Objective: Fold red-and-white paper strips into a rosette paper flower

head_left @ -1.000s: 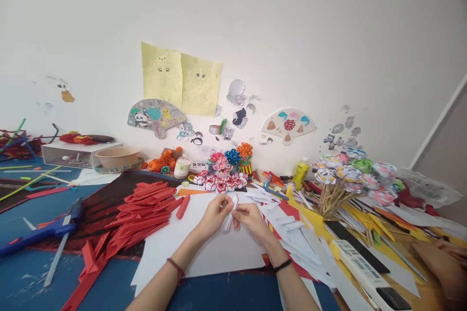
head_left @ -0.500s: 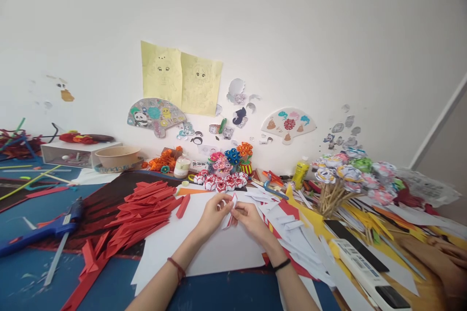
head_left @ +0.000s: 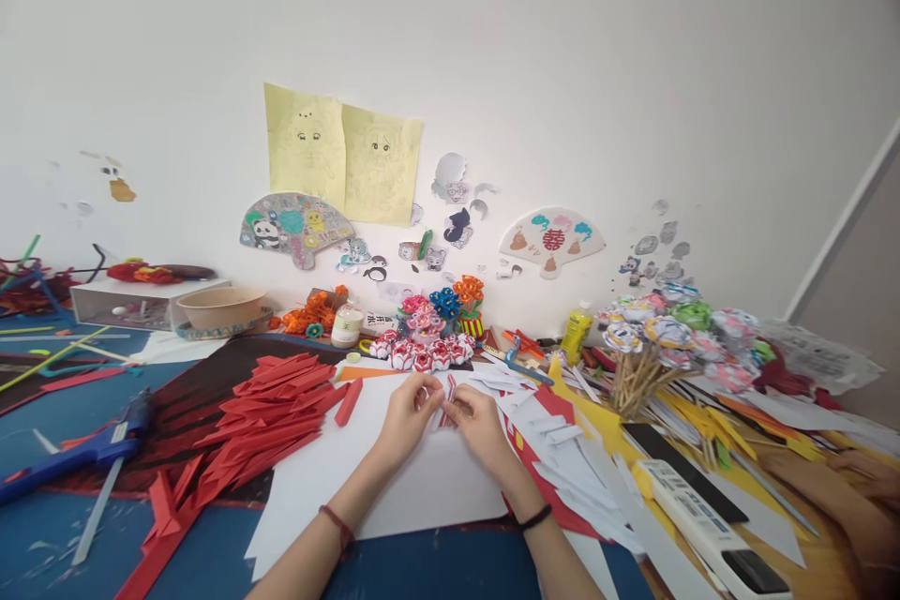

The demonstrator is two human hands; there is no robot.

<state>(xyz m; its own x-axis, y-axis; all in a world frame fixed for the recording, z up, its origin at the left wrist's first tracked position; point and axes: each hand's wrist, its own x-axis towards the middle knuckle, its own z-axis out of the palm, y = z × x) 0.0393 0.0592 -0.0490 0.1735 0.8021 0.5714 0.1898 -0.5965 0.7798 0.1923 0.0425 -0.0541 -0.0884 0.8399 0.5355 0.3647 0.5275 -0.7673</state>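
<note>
Between my two hands is a small folded strip of red and white paper (head_left: 448, 386), held upright above the white sheets (head_left: 422, 487). My left hand (head_left: 409, 412) pinches it from the left with thumb and forefinger. From the right, my right hand (head_left: 478, 414) pinches its lower part. The fingers cover much of the strip. To the left lies a heap of folded red paper strips (head_left: 274, 408); to the right are folded white paper strips (head_left: 562, 450). Just beyond my hands stands a row of red and white paper flowers (head_left: 422, 354).
A blue glue gun (head_left: 105, 445) lies at the left. A beige bowl (head_left: 221, 307) and a glue jar (head_left: 347, 326) stand along the wall. At the right are paper flowers on sticks (head_left: 653, 337), a phone (head_left: 682, 469), a white power strip (head_left: 710, 525) and another person's arm (head_left: 816, 487).
The red and white strip has turned from a slant to nearly upright between my fingers. Both hands stay close together in about the same place. The view has shifted slightly.
</note>
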